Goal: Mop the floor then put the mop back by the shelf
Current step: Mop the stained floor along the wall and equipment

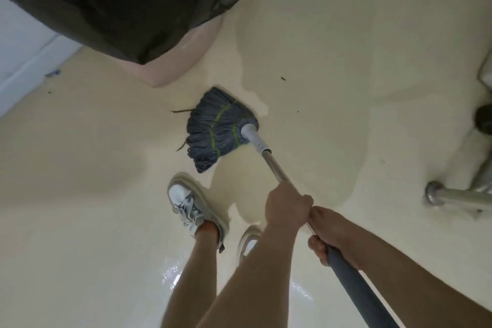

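A mop with a grey-blue string head (217, 129) striped in green lies flat on the cream floor (332, 42) ahead of my feet. Its white collar joins a metal handle (274, 165) that slants back toward me and ends in a grey grip. My left hand (286, 208) is closed around the metal part of the handle. Just behind it, touching it, my right hand (328, 231) grips the handle where the grey grip begins. A wet patch spreads over the floor around and beyond the mop head.
A pink bin (175, 61) lined with a black bag (127, 8) stands close beyond the mop head. A white baseboard (29, 66) runs along the left. Metal furniture legs (458, 196) and a dark caster (483, 117) sit at the right. My white sneakers (191, 208) stand behind the mop.
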Motion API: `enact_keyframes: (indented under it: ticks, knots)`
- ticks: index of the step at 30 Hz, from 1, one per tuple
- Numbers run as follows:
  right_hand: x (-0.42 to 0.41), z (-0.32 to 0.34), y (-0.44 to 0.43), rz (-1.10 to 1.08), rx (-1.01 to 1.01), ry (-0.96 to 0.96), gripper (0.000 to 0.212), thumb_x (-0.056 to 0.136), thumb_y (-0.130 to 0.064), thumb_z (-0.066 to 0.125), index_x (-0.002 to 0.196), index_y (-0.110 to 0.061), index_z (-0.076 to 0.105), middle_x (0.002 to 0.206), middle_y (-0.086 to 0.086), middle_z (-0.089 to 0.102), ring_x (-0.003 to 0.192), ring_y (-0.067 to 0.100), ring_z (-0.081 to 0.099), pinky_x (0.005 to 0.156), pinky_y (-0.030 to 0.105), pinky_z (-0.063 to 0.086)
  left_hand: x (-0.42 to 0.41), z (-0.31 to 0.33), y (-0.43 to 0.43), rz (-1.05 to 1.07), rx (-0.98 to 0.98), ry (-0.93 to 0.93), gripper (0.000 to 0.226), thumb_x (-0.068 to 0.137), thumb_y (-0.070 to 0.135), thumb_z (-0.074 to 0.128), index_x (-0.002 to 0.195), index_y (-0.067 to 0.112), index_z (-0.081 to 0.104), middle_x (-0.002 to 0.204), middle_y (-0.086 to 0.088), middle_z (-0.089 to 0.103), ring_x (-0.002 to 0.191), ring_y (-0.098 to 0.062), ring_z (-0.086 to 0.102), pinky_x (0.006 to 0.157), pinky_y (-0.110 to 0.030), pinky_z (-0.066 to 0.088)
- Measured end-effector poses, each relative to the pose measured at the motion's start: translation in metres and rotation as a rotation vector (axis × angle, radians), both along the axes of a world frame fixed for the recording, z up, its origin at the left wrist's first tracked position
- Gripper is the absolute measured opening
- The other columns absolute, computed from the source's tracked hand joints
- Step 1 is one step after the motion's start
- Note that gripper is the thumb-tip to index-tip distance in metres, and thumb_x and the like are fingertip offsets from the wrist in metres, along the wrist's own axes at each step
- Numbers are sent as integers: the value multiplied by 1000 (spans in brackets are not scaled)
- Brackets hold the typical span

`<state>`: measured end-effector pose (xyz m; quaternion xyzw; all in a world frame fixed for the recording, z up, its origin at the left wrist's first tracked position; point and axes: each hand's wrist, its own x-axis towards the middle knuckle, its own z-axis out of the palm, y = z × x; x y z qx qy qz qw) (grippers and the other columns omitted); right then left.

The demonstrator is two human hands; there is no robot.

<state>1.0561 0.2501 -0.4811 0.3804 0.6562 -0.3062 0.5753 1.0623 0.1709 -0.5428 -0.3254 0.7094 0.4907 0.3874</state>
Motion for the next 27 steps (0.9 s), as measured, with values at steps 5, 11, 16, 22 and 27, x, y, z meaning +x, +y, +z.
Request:
enact_keyframes:
  ticks: [5,11,16,22,27]
  knots:
    - [-19,-9,5,-160,-13,40,27,101,-29,33,85,-12,47,41,4,37,29,13,29,32,15,29,-33,-15,14,6,-15,-36,28,77,22,65,99,6,59,78,1,55,85,-25,62,63,-25,40]
    - [-103,-34,-32,-133,-43,108,32,102,-30,26,96,-8,48,39,5,38,27,15,31,35,17,30,-124,-43,-27,-55,-62,31,35,75,21,65,107,6,64,101,-11,70,96,-29,66,69,-29,48]
    - [-166,-59,-38,-281,-110,123,35,103,-41,32,92,-13,49,39,2,38,27,12,30,33,14,31,-200,-56,-37,-167,-167,116,34,79,22,66,108,3,65,100,-11,68,89,-27,64,63,-27,41]
    - [-113,-45,27,-356,-80,66,36,102,-41,29,96,-13,51,41,1,37,30,13,31,36,17,31,-155,-34,28,-409,-177,67,37,83,24,61,115,6,60,109,-10,69,101,-28,66,74,-30,49]
    - [-39,-1,85,-487,-28,-10,36,105,-29,25,99,-4,51,40,3,35,29,13,30,36,18,28,-82,-2,99,-518,-55,-61,45,84,19,58,128,9,50,86,0,59,93,-25,63,75,-28,50]
